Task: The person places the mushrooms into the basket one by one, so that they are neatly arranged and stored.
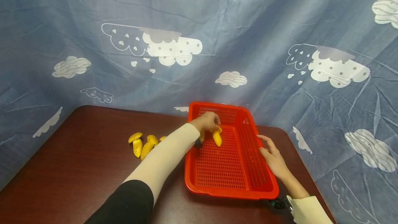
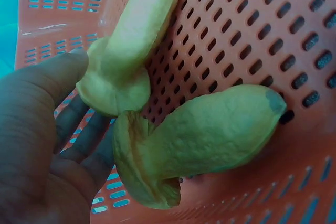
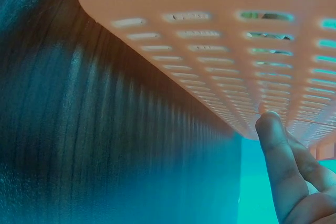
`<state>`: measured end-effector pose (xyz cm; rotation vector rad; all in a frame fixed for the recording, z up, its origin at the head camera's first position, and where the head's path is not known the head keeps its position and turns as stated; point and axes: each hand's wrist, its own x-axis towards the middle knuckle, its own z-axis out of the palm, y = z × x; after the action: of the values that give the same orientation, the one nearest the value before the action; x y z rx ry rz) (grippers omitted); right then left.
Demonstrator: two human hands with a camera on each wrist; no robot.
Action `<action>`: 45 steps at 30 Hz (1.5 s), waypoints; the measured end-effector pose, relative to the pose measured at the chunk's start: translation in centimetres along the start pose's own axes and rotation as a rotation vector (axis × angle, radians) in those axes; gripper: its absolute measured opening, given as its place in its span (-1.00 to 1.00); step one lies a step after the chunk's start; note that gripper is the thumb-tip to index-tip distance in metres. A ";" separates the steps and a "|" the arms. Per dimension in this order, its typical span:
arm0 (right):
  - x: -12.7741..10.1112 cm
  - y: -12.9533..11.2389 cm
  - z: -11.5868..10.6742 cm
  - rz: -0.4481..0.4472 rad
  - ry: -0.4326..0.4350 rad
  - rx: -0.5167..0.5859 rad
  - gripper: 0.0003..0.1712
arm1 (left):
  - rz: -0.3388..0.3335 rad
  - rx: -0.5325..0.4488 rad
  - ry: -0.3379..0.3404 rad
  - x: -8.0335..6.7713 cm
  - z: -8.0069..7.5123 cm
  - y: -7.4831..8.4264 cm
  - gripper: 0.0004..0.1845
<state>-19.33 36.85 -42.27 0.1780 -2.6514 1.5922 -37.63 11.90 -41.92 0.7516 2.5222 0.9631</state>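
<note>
Left hand: the left hand reaches into the far part of the red basket, fingers curled round two yellow mushrooms.
Left wrist view: only here do both mushrooms show in full, one pointing up along the slotted floor and one lying across it, caps toward the palm, with the fingers under the caps (the head view shows just yellow tips below the knuckles).
Right hand: the right hand lies against the basket's right wall from outside, fingers nearly straight, gripping nothing.
Right wrist view: seen from low on the desk, a straight finger touches the outer wall of the basket; the dark wood grain of the desk runs below it.
Loose mushrooms: a small cluster of yellow mushrooms lies on the desk left of the basket, just past the left forearm, visible only from the head.
Surface: a dark reddish-brown desk with rounded far corners; the basket sits on its right half.
Room: a blue sheet with white clouds hangs behind and round the sides.
Sleeves: cream over the forearms, black nearer the left elbow.
</note>
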 end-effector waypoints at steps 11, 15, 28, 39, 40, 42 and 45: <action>-0.1 0.1 0.0 0.024 0.004 0.006 -0.48 | -0.015 -0.003 0.005 -0.2 -0.1 0.2 -0.81; 0.1 0.0 0.1 0.018 0.000 0.012 -0.48 | 0.001 0.018 0.016 -0.4 -0.4 0.3 -0.82; 0.1 0.1 0.1 0.008 -0.007 0.005 -0.49 | 0.051 -0.045 0.028 -1.6 -1.4 1.0 -0.79; 0.1 -0.2 0.0 0.013 -0.043 0.004 -0.46 | 0.146 -0.039 0.042 -3.5 -3.5 2.2 -0.82; 0.1 -0.2 0.0 0.016 -0.042 0.008 -0.46 | 0.162 -0.004 0.044 -3.8 -3.7 2.3 -0.81; 0.0 -0.3 -0.1 0.021 -0.036 0.006 -0.47 | 0.186 0.042 0.043 -4.2 -4.1 2.5 -0.80; -0.2 -0.3 -0.1 0.026 -0.027 0.004 -0.47 | 0.214 0.073 0.048 -4.8 -4.7 2.6 -0.79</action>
<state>-19.14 36.80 -41.95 0.1670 -2.6817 1.6147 -35.12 8.38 -36.21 1.0501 2.5687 0.9704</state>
